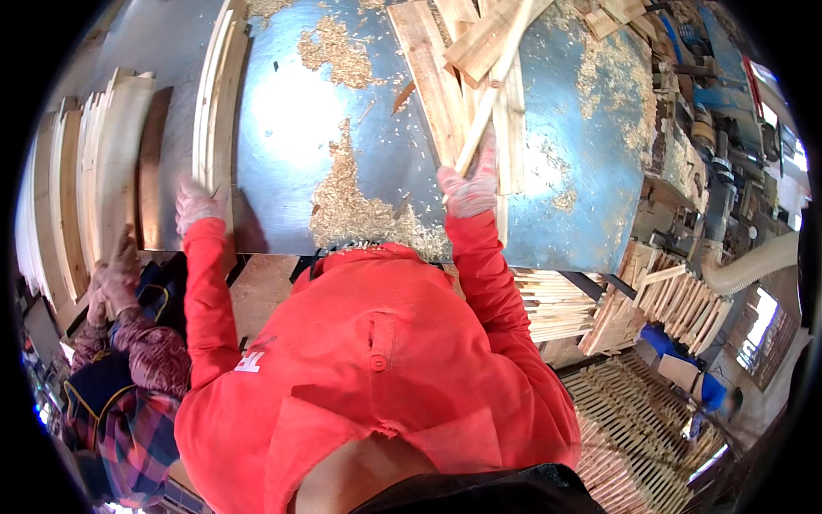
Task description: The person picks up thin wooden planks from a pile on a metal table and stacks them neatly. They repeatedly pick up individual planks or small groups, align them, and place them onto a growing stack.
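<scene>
My left hand (199, 204), in a pale glove, is closed at the near end of a narrow stack of boards (220, 103) lying lengthwise on the metal table (282, 184). Farther right, my right hand (471, 182), gloved too, grips the near end of a thin wooden strip (481, 120). That strip slants up and away over several loose planks (425, 77), which cross one another in a pile. Another short board (476, 50) lies across the pile's far part. My palms are hidden from view.
Wood shavings (347, 193) are strewn over the table. At the left, a co-worker's gloved hands (116, 278) are by a row of upright-edged boards (107, 163). Stacked strips (552, 301) lie below the table's right front edge; machinery and a hose (758, 261) stand beyond. Another person (693, 377) is at lower right.
</scene>
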`<control>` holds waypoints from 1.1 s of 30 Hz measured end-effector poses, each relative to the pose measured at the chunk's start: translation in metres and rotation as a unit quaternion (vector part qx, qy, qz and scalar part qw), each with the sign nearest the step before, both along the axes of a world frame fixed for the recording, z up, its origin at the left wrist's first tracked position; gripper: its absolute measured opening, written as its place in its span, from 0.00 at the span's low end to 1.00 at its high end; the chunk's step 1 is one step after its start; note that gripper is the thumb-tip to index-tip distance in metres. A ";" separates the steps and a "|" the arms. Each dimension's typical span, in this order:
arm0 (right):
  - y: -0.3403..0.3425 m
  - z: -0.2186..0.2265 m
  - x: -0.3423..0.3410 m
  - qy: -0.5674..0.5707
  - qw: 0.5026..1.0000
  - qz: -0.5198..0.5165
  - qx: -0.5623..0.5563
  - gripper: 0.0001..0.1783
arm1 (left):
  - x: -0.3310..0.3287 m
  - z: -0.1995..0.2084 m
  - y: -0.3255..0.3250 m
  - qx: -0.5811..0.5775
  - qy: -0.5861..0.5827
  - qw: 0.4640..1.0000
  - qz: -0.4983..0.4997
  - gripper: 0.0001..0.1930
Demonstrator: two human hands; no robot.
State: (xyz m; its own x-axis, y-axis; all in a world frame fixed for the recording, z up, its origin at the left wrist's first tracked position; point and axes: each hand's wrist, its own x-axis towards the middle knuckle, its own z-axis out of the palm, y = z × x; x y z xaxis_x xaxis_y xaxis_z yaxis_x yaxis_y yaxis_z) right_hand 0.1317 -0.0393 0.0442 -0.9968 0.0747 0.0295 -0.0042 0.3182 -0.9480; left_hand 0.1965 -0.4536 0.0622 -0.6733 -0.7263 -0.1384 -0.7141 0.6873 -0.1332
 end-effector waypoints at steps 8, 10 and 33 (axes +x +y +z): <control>-0.089 0.029 0.001 0.045 0.959 0.201 0.196 0.47 | -0.080 -0.008 0.149 0.681 0.176 0.707 0.077 0.43; -0.068 0.034 -0.053 -0.065 0.963 0.130 0.229 0.45 | -0.084 -0.025 0.135 0.679 0.181 0.700 0.132 0.39; 0.045 0.012 0.007 -0.119 0.993 0.022 -0.004 0.34 | -0.110 -0.024 0.228 0.803 -0.033 0.589 -0.084 0.26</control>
State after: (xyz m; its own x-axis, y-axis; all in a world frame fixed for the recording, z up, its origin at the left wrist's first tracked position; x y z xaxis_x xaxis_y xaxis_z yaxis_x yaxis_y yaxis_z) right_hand 0.1389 0.0057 0.0564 -0.9776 0.0313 -0.2083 0.2074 0.3156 -0.9260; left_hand 0.0860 -0.2259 0.0378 -0.6711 0.4543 -0.5859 -0.6480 0.0245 0.7612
